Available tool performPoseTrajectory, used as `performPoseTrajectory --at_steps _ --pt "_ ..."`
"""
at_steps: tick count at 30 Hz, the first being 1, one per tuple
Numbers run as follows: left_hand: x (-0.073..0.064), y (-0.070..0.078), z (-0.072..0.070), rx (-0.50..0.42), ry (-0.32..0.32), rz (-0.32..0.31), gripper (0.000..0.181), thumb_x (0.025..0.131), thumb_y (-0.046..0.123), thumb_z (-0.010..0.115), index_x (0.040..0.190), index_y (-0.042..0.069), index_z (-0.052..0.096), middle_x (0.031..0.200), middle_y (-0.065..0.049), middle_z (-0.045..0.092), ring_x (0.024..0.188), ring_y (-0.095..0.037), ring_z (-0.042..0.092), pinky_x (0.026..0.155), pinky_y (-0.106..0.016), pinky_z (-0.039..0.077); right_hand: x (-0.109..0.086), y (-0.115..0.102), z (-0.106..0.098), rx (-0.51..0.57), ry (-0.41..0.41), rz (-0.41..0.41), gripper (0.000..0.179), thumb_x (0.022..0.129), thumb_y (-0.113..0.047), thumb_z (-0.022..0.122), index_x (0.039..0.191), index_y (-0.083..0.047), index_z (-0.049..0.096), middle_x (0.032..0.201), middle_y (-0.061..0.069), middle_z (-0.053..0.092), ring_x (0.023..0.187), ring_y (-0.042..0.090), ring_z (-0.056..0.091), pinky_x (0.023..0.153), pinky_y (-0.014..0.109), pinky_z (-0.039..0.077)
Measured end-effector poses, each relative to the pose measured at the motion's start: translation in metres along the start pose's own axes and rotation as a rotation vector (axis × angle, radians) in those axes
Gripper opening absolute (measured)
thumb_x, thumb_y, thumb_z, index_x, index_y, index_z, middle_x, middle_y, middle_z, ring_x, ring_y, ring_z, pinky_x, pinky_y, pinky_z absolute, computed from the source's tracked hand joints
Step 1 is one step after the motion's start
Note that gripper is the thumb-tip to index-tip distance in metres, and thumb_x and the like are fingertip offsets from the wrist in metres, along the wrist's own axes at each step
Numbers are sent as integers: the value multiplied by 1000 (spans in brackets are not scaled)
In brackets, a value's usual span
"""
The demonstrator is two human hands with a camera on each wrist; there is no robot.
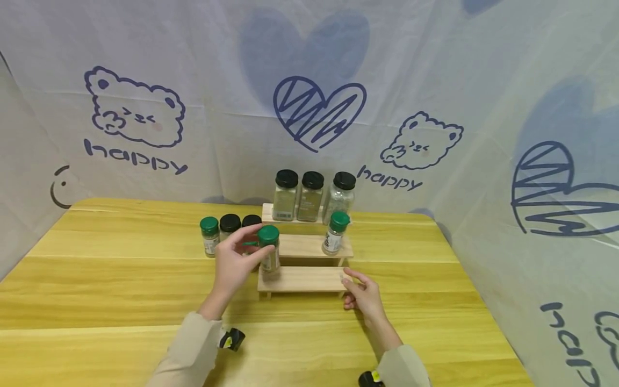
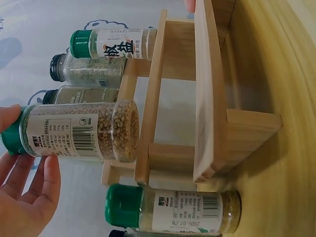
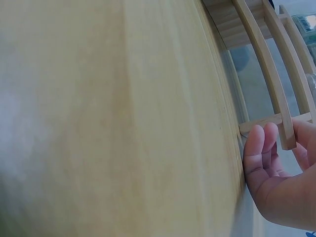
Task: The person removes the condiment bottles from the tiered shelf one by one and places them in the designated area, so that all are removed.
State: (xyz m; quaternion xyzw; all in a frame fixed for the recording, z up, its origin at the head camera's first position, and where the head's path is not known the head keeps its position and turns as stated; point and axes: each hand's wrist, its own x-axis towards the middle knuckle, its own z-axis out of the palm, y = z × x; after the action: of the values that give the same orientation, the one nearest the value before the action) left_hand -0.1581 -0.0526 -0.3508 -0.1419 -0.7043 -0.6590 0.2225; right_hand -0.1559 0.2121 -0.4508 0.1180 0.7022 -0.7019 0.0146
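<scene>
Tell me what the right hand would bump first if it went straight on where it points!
Probably the wooden rack's lowest step: the right hand is right at that step's right end. Exactly where they touch is hard to see.

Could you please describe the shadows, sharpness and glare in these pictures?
Head: soft shadows on the table by both sleeves; left wrist: the held jar fairly crisp; right wrist: pale, glare-like patch at the left edge, wood grain soft.

Setting: screened nook, room type undeterminable. Cloth (image 1: 232,156), cartoon-printed, lettered "happy", hung behind and at right; desk (image 1: 121,279), wood-grain; tiered rack (image 1: 309,279) with spice jars (image 1: 285,201).
</scene>
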Motion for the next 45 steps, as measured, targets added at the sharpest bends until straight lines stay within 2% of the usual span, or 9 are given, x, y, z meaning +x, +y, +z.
performPoseTrajectory --at_steps 8,15,24,28,35,36,42,43,45 --pt "-4 -5 -13 -4 7 -11 38 67 -12 71 103 -14 59 92 -24 62 74 -11 58 62 -20 51 0 1 0 -2 -8 -14 36 86 -4 57 121 5 51 53 3 55 39 7 48 40 21 47" --pt "-5 -7 -24 32 20 16 36 65 -14 72 99 -15 59 89 -25 61 70 -18 60 61 -23 52 -1 1 0 3 -3 -12 36 86 -3 57 120 5 52 52 4 55 39 8 47 40 22 47" --pt "-6 -16 -42 48 39 -17 37 66 -13 72 101 -12 60 90 -24 61 68 -8 59 61 -20 51 -1 -1 0 8 0 -6 37 86 -4 58 121 5 51 53 4 55 39 7 47 40 21 47" --pt "-6 -36 -50 84 55 -38 38 66 -9 73 102 -9 61 94 -21 62 73 -9 59 64 -21 52 -1 -1 0 14 -4 0 38 86 -4 58 122 6 50 53 4 55 39 7 47 40 22 47" --pt "-3 -155 -73 93 60 61 45 67 16 79 109 18 64 98 -1 64 81 -14 61 63 -23 52 -1 0 -1 8 -1 3 37 87 -3 57 122 5 50 52 4 54 39 7 47 40 22 47" --pt "-4 -146 -73 41 49 46 44 67 14 79 108 16 65 98 -3 64 81 -16 61 64 -24 53 -1 1 -1 6 0 2 37 87 -3 57 122 5 50 52 4 54 39 7 47 39 22 47" --pt "-2 -146 -75 57 53 12 43 66 16 80 107 14 65 97 -5 64 82 -15 61 65 -25 53 -2 0 0 -2 6 -3 36 86 -3 57 120 5 52 53 5 54 38 7 47 39 21 46" --pt "0 -161 -77 107 69 3 45 65 19 81 107 16 65 97 -3 64 82 -14 61 64 -24 52 -2 0 0 0 7 -3 36 86 -3 58 120 5 52 53 5 54 38 7 47 39 21 46" --pt "1 -163 -77 111 78 -12 45 64 20 81 106 18 66 96 -1 65 82 -13 61 64 -24 52 -2 0 0 2 7 -1 36 86 -3 58 120 5 52 53 5 54 38 7 47 39 21 46"
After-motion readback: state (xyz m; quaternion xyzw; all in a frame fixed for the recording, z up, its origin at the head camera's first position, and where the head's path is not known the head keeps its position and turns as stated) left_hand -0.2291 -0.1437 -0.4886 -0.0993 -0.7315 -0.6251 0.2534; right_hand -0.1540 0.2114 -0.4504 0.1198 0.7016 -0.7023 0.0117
